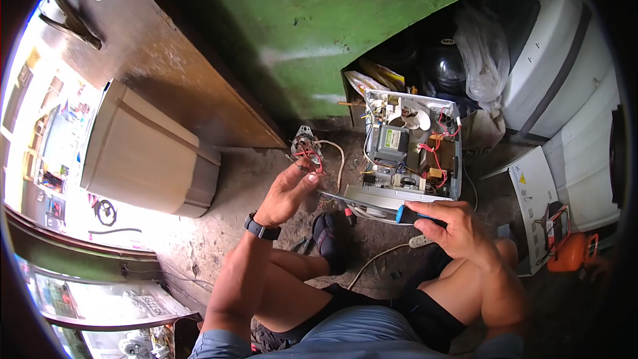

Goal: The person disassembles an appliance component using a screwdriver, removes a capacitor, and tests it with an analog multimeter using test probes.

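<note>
The metal part [304,141] was just beyond the person's left hand [289,194], beside the opened appliance [393,193], though I couldn't tell whether it rested on the floor [246,171] or hung by its leads; the thumb and fingers of that hand were closed in a pinch on its red wires [312,154], so a hard tug might well have torn a lead off at the joint. The right hand [457,227] was wrapped round the handle of a screwdriver [407,215], its shaft aimed towards the pinching fingers; a slip, I thought, could have jabbed them or nicked the insulation; the appliance's innards lay bare close by, and a stray swing of the shaft might have knocked its wiring, or met stored charge if any remained; nearer the person's knee lay a power strip [420,241], and whether it was live I couldn't tell; its trailing cord [372,258] ran near the foot [326,236], where a shift of the leg could have snagged it.
</note>
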`<state>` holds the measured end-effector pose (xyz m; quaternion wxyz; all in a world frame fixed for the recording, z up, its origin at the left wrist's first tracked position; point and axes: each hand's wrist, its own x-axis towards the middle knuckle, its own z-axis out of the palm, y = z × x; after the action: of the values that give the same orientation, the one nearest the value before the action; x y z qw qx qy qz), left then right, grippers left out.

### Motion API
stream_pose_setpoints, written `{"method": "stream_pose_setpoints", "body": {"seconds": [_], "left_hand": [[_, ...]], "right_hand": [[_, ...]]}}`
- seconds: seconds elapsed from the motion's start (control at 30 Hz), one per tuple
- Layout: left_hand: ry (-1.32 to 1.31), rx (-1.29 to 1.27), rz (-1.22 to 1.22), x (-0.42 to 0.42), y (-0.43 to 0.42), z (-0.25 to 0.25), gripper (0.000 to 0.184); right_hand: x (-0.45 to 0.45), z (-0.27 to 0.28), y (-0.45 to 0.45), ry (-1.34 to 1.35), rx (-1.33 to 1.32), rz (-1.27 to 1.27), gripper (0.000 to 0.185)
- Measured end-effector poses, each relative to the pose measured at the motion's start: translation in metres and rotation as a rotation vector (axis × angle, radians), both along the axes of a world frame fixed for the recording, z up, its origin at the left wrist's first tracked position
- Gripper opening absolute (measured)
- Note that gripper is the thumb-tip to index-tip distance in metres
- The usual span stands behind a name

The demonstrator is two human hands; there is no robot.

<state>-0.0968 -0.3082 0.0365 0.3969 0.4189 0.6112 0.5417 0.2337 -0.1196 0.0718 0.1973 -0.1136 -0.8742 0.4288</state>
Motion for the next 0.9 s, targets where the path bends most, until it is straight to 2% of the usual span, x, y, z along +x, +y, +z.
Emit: {"method": "stream_pose_setpoints", "body": {"seconds": [0.17, 0.37, 0.43, 0.53, 0.67, 0.8, 0.87, 0.9], "left_hand": [[-0.076, 0.007, 0.008, 0.001, 0.001, -0.002, 0.037], [-0.101, -0.026, 0.008, -0.003, 0.003, -0.008, 0.034], [-0.101, -0.037, 0.004, -0.005, 0.002, -0.009, 0.033], [-0.104, -0.065, 0.006, -0.005, 0.003, -0.007, 0.032], [-0.137, -0.081, 0.021, -0.005, 0.003, -0.008, 0.033], [-0.088, -0.084, 0.040, -0.003, 0.005, -0.009, 0.036], [-0.147, -0.112, 0.085, -0.001, 0.007, -0.006, 0.017], [-0.147, -0.110, 0.086, 0.000, 0.008, -0.005, 0.017]], "right_hand": [[0.003, -0.001, -0.002, -0.020, -0.025, 0.000, 0.040], [0.003, -0.014, -0.002, -0.022, 0.023, -0.015, 0.040], [0.002, -0.021, -0.004, 0.081, 0.023, -0.029, 0.041], [0.004, -0.016, -0.007, -0.004, -0.027, -0.023, 0.044], [0.004, -0.025, -0.010, 0.019, 0.000, -0.024, 0.040], [0.004, -0.036, -0.011, 0.046, 0.041, -0.058, 0.046], [0.003, -0.040, -0.013, 0.048, 0.050, -0.060, 0.047], [0.003, -0.040, -0.014, 0.067, 0.044, -0.067, 0.047]]}}
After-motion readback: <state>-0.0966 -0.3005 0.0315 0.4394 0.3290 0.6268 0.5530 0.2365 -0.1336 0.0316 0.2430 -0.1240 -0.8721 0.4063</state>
